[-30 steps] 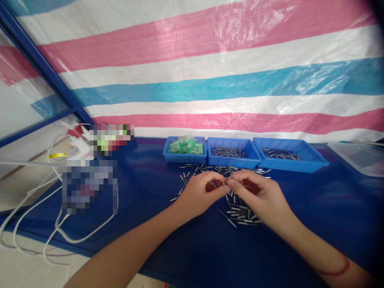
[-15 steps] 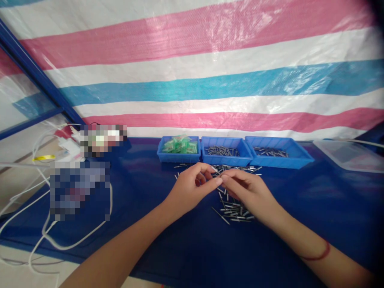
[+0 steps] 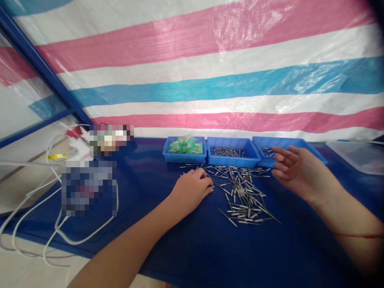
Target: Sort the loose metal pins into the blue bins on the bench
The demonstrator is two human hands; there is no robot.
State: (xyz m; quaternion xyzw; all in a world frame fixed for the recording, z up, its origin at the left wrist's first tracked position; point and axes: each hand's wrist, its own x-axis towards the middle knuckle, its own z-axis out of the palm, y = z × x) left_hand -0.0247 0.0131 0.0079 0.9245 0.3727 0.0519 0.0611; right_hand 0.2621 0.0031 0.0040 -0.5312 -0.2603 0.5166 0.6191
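Observation:
A heap of small metal pins [image 3: 243,192] lies on the blue table cover [image 3: 168,240]. My left hand [image 3: 190,190] rests palm down at the heap's left edge, fingers curled onto the pins there; what it grips, if anything, is hidden. My right hand [image 3: 297,170] hovers over the near rim of the right blue tray [image 3: 312,154], fingers spread and empty. That tray and the middle blue tray [image 3: 231,154] hold more pins. The left blue tray [image 3: 184,150] holds green pieces.
White cables [image 3: 57,236] loop over the table's left end beside blurred items. A clear plastic lid or tray [image 3: 357,156] sits at the far right. A striped pink, white and blue tarp [image 3: 210,72] hangs behind the trays.
My hands were pinched together over the heap. Now the right hand has moved right to the right tray and spread its fingers; the left has dropped onto the pins.

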